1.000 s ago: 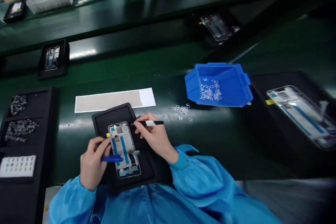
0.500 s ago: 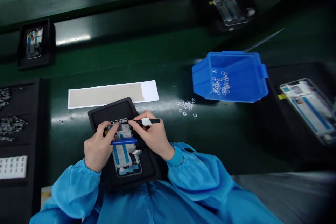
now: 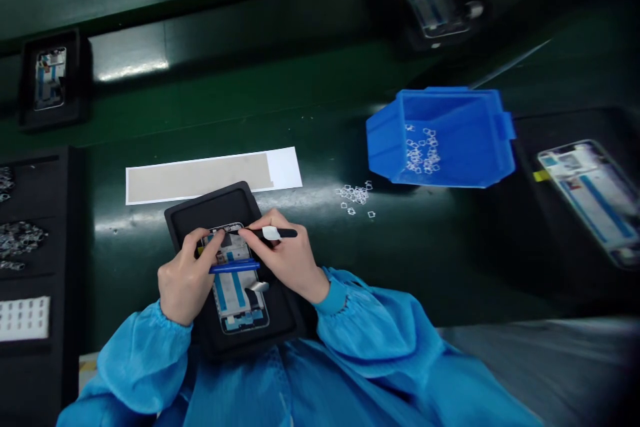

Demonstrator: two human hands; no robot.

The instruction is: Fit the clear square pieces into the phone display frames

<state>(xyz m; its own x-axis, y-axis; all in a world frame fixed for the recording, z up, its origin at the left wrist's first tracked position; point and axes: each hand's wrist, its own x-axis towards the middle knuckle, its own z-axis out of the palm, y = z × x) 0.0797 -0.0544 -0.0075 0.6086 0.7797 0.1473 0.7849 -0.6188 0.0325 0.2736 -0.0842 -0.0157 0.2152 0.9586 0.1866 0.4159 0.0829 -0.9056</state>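
Note:
A phone frame with blue strips and small parts lies in a black tray close to my body. My left hand is curled at the frame's left side, its fingertips pressed near the top end. Out of its grip a slim blue tool sticks to the right, across the frame. In a pinch, my right hand holds black tweezers with a white wrap, pointing left at the frame's top end. The tips are too small to make out. A silvery flap stands up at the frame's right side.
Beyond the tray lies a white-edged sheet. To the right are a blue bin and a pile of small white rings. A black parts tray stands at left. Other phone frames sit in trays around.
The view has shifted slightly. My right hand and the tweezers have moved a little to the left along the frame's top end; my left hand stays nearly in place.

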